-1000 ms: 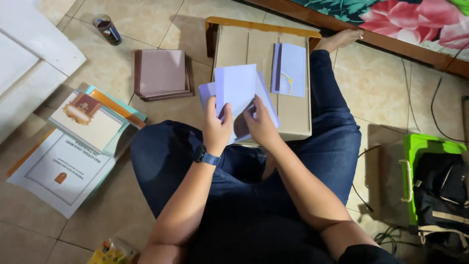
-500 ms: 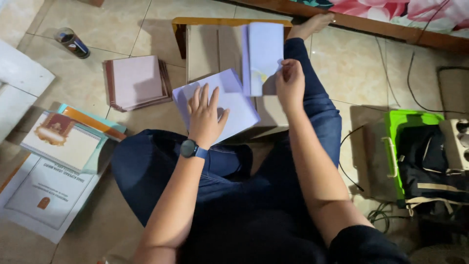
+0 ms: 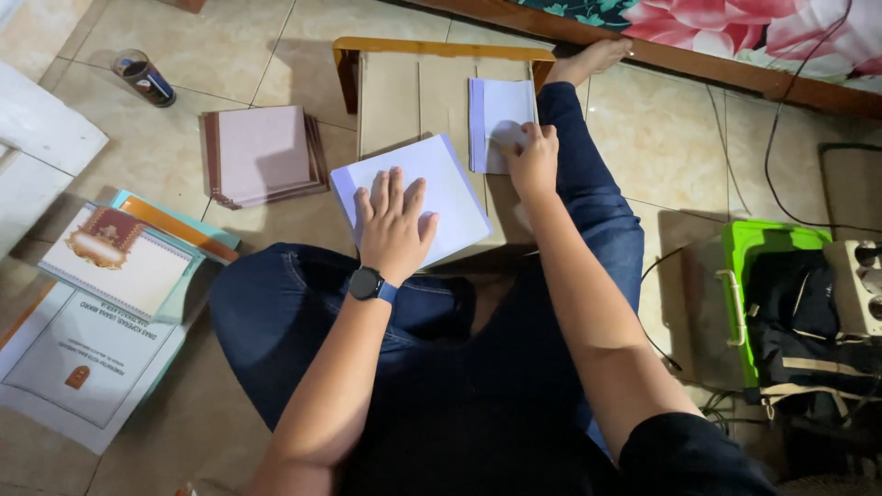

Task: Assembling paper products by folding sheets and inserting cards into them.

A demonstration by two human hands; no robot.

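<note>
I sit on the floor with a low wooden table over my legs. My left hand, with a dark watch on the wrist, lies flat with spread fingers on a stack of white sheets at the table's near edge. My right hand presses on a smaller folded white sheet at the table's right side, fingers curled at its lower right corner. Neither hand lifts anything.
A pile of brown covers lies on the tiles left of the table. Printed certificates and folders spread at the far left. A small jar stands at top left. A green box with a black bag and cables sit at right.
Both hands held white sheets up above the table a second ago. The left hand has laid them flat, and the right hand has set the folded sheet on the table's right side.
</note>
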